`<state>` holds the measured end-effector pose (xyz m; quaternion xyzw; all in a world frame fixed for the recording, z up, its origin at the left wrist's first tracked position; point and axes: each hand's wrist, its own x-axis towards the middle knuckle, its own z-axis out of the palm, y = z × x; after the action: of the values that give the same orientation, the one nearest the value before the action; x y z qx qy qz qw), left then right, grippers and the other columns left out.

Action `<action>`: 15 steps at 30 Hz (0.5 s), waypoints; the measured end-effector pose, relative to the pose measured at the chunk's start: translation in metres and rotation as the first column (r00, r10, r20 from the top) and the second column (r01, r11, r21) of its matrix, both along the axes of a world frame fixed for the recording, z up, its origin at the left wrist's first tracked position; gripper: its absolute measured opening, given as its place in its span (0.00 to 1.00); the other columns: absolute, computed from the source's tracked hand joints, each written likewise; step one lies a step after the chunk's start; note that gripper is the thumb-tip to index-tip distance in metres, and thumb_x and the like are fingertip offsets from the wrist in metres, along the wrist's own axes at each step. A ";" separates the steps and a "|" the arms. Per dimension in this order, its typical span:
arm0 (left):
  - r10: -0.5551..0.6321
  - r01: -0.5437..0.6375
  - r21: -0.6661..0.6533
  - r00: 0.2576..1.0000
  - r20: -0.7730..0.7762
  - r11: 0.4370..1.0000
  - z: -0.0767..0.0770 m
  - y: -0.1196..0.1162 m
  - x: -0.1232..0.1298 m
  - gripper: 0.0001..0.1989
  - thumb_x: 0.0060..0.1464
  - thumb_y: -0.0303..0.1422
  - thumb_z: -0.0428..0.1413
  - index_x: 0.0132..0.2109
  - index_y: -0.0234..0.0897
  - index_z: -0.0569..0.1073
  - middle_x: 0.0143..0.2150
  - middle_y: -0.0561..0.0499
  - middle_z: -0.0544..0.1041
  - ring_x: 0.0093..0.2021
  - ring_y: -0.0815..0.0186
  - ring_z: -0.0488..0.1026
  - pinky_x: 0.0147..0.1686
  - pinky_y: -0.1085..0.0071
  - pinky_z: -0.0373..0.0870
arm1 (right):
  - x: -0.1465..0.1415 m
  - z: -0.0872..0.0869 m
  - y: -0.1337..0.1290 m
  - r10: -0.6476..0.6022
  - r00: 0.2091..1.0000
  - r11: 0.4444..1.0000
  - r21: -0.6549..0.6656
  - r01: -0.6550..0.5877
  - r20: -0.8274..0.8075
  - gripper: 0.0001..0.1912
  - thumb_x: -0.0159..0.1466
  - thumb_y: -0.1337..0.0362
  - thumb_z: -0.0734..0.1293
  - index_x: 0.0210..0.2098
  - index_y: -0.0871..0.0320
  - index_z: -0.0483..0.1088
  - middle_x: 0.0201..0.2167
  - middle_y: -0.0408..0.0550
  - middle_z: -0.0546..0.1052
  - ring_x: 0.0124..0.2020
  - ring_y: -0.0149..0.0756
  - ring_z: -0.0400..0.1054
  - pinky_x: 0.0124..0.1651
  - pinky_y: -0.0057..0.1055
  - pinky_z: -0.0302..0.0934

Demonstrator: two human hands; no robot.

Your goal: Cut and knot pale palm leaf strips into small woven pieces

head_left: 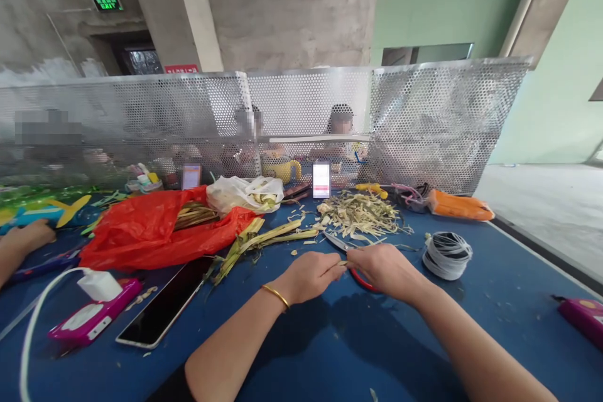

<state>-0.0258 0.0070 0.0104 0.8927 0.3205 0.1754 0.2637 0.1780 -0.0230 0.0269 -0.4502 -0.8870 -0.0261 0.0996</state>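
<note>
My left hand [308, 276], with a gold bangle at the wrist, pinches one end of a short pale plant strip [343, 263]. Close beside it, my right hand [381, 269] is closed on the other end, so the strip spans the small gap between my fingertips. Red-handled scissors [335, 241] lie on the table under and behind my right hand, blades pointing to the back left. Beyond my hands is a heap of cut plant pieces [360, 213]. Longer stalks [264, 239] lie behind my left hand.
A red plastic bag [136, 232], a phone [164, 308] and a magenta power strip [97, 314] lie left on the blue table [292, 370]. A string roll [446, 256] stands right. Another person's hand [31, 235] is far left. A perforated metal screen [306, 100] crosses the back.
</note>
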 end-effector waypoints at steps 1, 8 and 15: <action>-0.051 0.061 -0.130 0.996 0.075 0.990 0.001 0.000 -0.002 0.20 0.62 0.43 0.42 0.33 0.36 0.71 0.27 0.52 0.68 0.29 0.68 0.65 0.30 0.73 0.57 | 0.002 0.002 0.000 0.019 0.998 0.997 -0.072 -0.023 -0.057 0.14 0.68 0.62 0.55 0.29 0.58 0.65 0.23 0.43 0.70 0.24 0.29 0.60 0.26 0.27 0.41; -0.115 0.188 -0.571 0.980 0.161 0.799 0.000 0.005 -0.006 0.20 0.58 0.47 0.47 0.33 0.34 0.70 0.20 0.59 0.56 0.19 0.74 0.50 0.20 0.75 0.48 | 0.013 0.006 0.005 0.030 0.928 0.797 -0.551 -0.246 -0.371 0.20 0.68 0.56 0.54 0.25 0.58 0.63 0.19 0.38 0.61 0.21 0.26 0.54 0.27 0.24 0.50; -0.032 0.028 -0.150 0.999 -0.025 0.988 0.012 0.009 -0.011 0.18 0.62 0.41 0.42 0.30 0.36 0.69 0.25 0.55 0.65 0.28 0.70 0.61 0.31 0.74 0.56 | 0.013 -0.001 0.011 -0.118 0.955 0.934 -0.358 0.014 -0.272 0.18 0.67 0.57 0.55 0.25 0.57 0.64 0.20 0.41 0.64 0.23 0.30 0.57 0.28 0.26 0.47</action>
<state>-0.0363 0.0163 0.0226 0.8776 0.3228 0.1345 0.3279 0.1908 -0.0120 0.0262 -0.4895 -0.8373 0.1957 0.1453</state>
